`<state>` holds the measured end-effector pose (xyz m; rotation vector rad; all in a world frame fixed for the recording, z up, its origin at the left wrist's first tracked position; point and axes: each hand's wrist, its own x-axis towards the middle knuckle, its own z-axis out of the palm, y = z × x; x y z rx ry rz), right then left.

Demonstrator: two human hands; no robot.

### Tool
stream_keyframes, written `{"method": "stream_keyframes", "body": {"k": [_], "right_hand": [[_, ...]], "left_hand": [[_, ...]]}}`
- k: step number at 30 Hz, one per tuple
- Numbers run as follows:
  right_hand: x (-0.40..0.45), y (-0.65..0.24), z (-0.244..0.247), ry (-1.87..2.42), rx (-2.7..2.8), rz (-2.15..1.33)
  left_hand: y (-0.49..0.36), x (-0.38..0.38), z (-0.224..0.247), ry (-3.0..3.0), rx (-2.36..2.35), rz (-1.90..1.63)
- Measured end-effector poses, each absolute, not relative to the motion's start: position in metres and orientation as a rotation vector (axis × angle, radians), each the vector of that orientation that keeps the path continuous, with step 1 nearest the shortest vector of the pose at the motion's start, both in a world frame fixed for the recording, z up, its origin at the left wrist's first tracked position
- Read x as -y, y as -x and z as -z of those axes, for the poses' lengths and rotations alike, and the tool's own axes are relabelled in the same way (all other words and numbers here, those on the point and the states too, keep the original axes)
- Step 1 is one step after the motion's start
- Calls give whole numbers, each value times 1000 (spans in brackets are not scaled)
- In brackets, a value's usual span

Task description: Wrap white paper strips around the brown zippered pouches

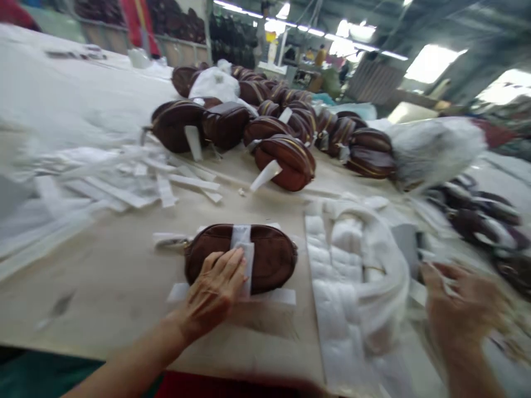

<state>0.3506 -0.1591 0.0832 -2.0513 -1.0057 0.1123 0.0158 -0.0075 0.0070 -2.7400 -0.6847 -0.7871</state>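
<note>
Resting with the left hand [219, 283], fingers laid flat and nothing gripped, on a white paper band [241, 235] across a brown pouch [274, 258], directly beneath that hand on the table [124, 276]. Pinching a thin white strip [447, 285] with the right hand [464, 304], blurred, well apart.

As for the pouch: looks light, soft-sided and plump, probably padded inside; likely smooth, slightly slippery, hardly fragile but easily dented. Best taken by both rounded ends, left and right of the left hand, clear of the band. Contents hidden.

Beyond the left hand, more brown pouches [286, 165], contents also out of sight. Beyond the right hand, a translucent plastic bag [440, 146]; cannot tell the contents. Between the hands, white padding [334, 287].
</note>
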Motion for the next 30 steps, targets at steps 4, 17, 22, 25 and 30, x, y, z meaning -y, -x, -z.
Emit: {"method": "stream_keyframes", "body": {"k": [4, 17, 22, 25, 30], "right_hand": [[178, -388, -78, 2233, 698, 41], [195, -431, -59, 2026, 453, -118], [214, -426, -56, 1842, 392, 81], [246, -410, -50, 1790, 374, 217], [278, -390, -25, 1923, 315, -24]], "left_hand": [[-15, -1, 0, 2700, 602, 821], [-8, -11, 14, 2747, 546, 888], [-8, -10, 14, 2767, 569, 860], [-9, -10, 13, 2761, 571, 906], [-11, -11, 5, 2727, 474, 826]]}}
